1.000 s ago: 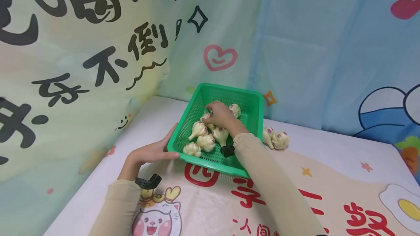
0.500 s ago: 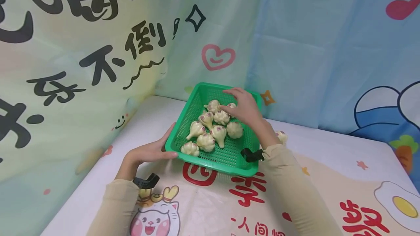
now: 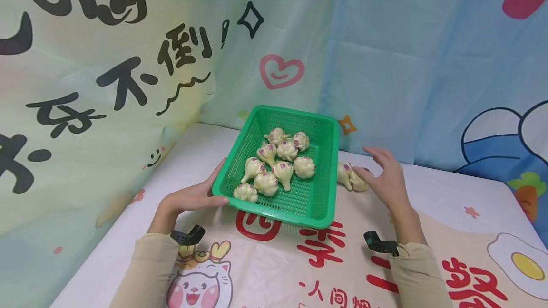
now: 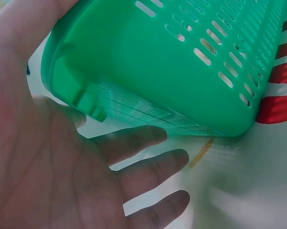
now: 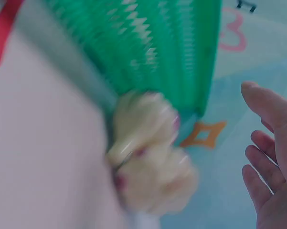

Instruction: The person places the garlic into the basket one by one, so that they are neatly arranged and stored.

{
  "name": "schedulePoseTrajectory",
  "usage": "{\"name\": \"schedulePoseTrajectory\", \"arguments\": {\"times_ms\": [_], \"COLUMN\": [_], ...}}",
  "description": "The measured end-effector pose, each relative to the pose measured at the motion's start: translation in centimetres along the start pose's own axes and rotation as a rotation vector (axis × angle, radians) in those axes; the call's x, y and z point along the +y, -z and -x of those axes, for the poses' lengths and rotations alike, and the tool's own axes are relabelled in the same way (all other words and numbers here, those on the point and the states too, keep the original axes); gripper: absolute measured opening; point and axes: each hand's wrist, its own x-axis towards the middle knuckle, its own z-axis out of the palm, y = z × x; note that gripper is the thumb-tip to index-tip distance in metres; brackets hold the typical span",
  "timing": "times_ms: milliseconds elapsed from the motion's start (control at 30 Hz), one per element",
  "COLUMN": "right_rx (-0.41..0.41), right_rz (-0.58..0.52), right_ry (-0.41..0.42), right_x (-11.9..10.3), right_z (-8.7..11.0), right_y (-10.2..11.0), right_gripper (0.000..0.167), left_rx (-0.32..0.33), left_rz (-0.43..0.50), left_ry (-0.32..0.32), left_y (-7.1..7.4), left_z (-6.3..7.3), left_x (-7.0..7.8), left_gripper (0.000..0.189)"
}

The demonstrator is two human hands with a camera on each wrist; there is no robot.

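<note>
A green plastic basket [image 3: 274,213] with slotted walls stands on the table and holds several white garlic bulbs [image 3: 266,184] with purple marks. My left hand [image 3: 194,199] is at its near left corner, thumb touching the front rim. In the left wrist view, the other fingers of the left hand [image 4: 62,157] stretch out loosely beside the basket wall [image 4: 133,62]. To the right of the basket, two garlic bulbs [image 3: 344,176] lie together. Close to them is my right hand [image 3: 389,182], thumb and fingers spread, holding nothing. Those bulbs [image 5: 157,181] look blurred in the right wrist view.
A printed cloth [image 3: 265,270] with red characters and a cartoon cat covers the table. Printed curtains [image 3: 376,61] hang behind the basket and along the left side. Black wrist cameras [image 3: 380,243] sit on both wrists.
My right hand has left the inside of the basket and moved right, towards the two garlic bulbs outside it. A garlic bulb now lies in the basket's right part. The left hand keeps its place.
</note>
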Motion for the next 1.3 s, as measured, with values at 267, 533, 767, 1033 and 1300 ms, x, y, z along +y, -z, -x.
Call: {"name": "schedulePoseTrajectory", "arguments": {"times_ms": [267, 533, 767, 1033, 1300], "right_rx": [-0.105, -0.235, -0.305, -0.393, -0.482], "right_rz": [-0.033, -0.127, -0.072, -0.025, -0.127], "right_ry": [-0.064, -0.145, -0.246, -0.236, -0.212], "right_x": [3.6, 5.4, 5.5, 5.0, 6.6], "right_z": [0.8, 1.1, 1.8, 2.1, 3.1], "right_y": [-0.6, -1.5, -0.9, 0.5, 1.1], "right_gripper": [0.063, 0.071, 0.061, 0.062, 0.073], "left_rx": [0.02, 0.014, 0.011, 0.01, -0.003], "left_rz": [-0.015, -0.005, -0.009, -0.003, 0.017], "left_ry": [0.01, -0.007, -0.013, -0.008, -0.023], "left_y": [0.6, 0.6, 0.4, 0.0, -0.2], "left_z": [0.4, 0.8, 0.7, 0.3, -0.2], "left_x": [-0.1, 0.2, 0.0, -0.4, -0.3], "left_gripper": [0.099, 0.098, 0.098, 0.101, 0.101]}}
